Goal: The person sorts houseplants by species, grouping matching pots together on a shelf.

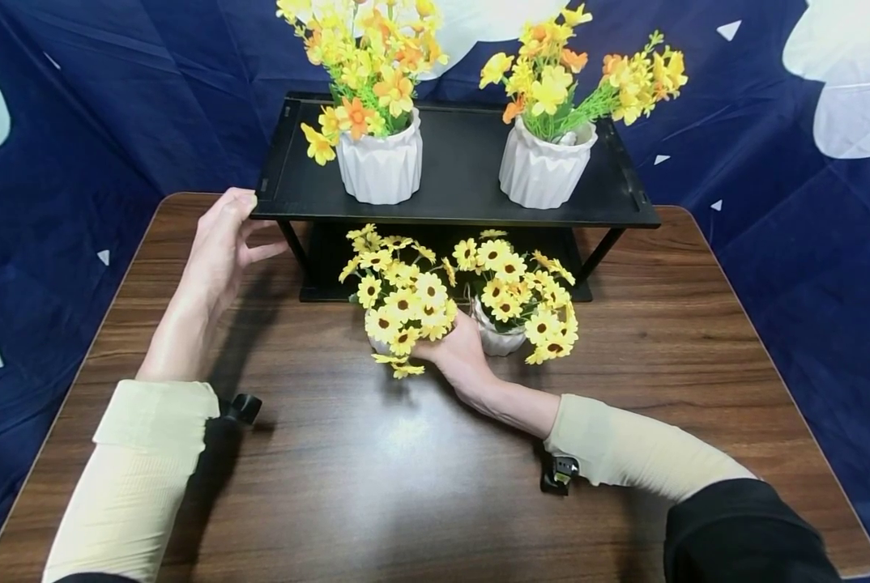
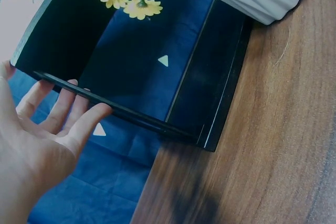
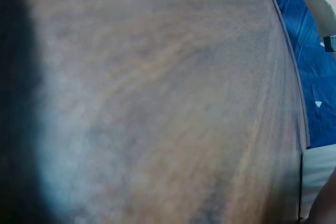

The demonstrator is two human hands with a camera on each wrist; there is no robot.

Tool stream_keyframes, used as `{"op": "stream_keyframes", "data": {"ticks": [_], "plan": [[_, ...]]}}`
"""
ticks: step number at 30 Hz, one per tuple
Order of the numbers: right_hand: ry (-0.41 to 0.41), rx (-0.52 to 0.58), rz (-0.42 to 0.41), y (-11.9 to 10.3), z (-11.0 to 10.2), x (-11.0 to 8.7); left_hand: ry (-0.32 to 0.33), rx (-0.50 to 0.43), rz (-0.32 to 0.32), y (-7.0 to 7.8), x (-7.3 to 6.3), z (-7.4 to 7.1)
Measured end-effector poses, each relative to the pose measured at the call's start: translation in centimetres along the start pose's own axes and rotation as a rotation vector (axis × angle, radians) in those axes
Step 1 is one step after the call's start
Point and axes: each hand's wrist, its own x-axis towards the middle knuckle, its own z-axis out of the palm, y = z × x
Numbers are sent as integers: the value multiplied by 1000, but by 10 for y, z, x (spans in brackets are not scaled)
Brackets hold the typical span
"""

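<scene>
My right hand [image 1: 460, 356] grips a white pot [image 1: 381, 345] of small yellow daisy-like flowers [image 1: 402, 304] in front of the black two-tier shelf [image 1: 464, 162]. The blooms cover most of its fingers. A second white pot [image 1: 501, 338] with similar flowers [image 1: 508, 283] stands just right of that hand. At the shelf's left end, my left hand [image 1: 219, 243] holds the upper corner. In the left wrist view its thumb lies by the top board and the fingers [image 2: 79, 111] reach along the thin side post [image 2: 121, 107]. The right wrist view shows mostly blurred tabletop, with a white pot [image 3: 317, 174] at its edge.
On the top board stand two white ribbed pots, left [image 1: 381, 166] and right [image 1: 544, 170], with tall yellow and orange flowers. The shelf rests toward the back of a brown wooden table [image 1: 377, 486]. Dark blue cloth [image 1: 114, 89] with white shapes hangs behind.
</scene>
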Motion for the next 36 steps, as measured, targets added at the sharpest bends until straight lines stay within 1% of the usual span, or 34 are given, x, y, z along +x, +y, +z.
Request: {"op": "stream_keyframes", "data": {"ticks": [9,13,17,21,28,31,36], "plan": [[26,-25,2,-2,0,-1,-6,1,-3,0,0,1],[27,-23,-29,-6,3,1,-6,1,3,0,0,1],[28,-28,-49,-13,7,7,-5,-8,4,0,1,2],[59,-48,-23,-19,13,16,-6,-19,1,-1,1,1],[111,-63,-33,-24,23,33,-5,-12,0,-1,0,0],[136,-64,-7,-27,26,40,-6,-4,-2,0,1,0],[201,-108,76,-32,33,52,-7,-21,2,-1,1,-1]]}}
